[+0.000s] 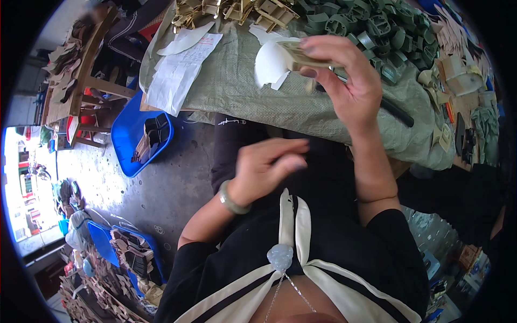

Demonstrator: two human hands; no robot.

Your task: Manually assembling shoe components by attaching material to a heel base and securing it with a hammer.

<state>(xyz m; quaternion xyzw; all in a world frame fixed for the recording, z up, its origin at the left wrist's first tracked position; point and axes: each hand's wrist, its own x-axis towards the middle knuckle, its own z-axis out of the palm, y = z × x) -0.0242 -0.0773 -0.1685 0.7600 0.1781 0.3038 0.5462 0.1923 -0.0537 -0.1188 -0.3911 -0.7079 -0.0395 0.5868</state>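
My right hand (347, 75) is raised over the bench and pinches a pale gold, frame-like piece (297, 58) between thumb and fingers. It resembles the gold pieces (237, 11) heaped at the far edge, and the fingers hide part of it. A rounded white sheet (271, 63) with a notched edge lies just behind and left of the held piece. My left hand (266, 167) hovers over my lap, somewhat blurred, its fingers stretched out and thumb apart, with nothing in it. A black-handled tool (397, 112) rests right of my right wrist.
Many dark green curved pieces (371, 32) are piled at the far right of the cloth-covered bench (231, 81). A written paper slip (186, 67) lies to the left. On the floor stands a blue bin (121, 137) with dark pieces inside. A wooden rack (81, 81) is beyond it.
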